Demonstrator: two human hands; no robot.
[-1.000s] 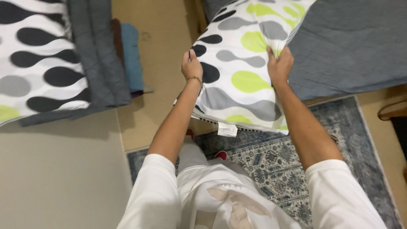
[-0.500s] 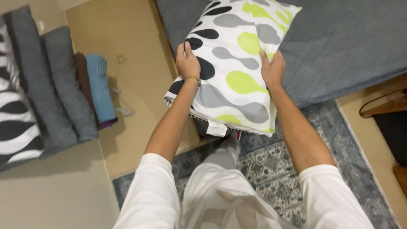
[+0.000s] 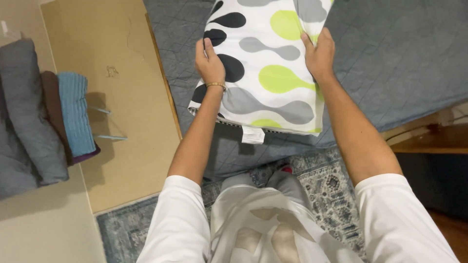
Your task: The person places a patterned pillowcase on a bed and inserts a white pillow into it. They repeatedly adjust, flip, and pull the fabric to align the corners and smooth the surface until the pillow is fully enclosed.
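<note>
**A:** What do the hands have hold of?

**B:** A person in a white shirt grips a pillow (image 3: 270, 63), white with black, grey and lime-green blobs, by its two long edges. The left hand (image 3: 209, 61) is clamped on the left edge, a thin gold bracelet (image 3: 216, 85) at the wrist; the right hand (image 3: 319, 53) is clenched on the right edge, fingers curled over the fabric

**A:** Where is the pillow?

**B:** Over a bed covered by a grey quilted blanket (image 3: 399, 53). Whether it rests on the blanket or hangs just above cannot be told. A small white tag (image 3: 253, 135) dangles from the pillow's near edge

**A:** What lies around the pillow?

**B:** Left of the pillow, past the bed's edge, tan flooring (image 3: 129, 122). Farther left of the pillow, a row of folded bedding: a grey quilted roll (image 3: 29, 112), a brown piece (image 3: 51, 107) and a blue ribbed towel (image 3: 75, 112), packed side by side. Below the pillow, at the person's feet, a blue-grey patterned rug (image 3: 331, 187). To the pillow's lower right, a wooden ledge (image 3: 434, 139)

**A:** Anything in the way?

**B:** The forearms cover part of the blanket, and the pillow's top runs out of view
</note>
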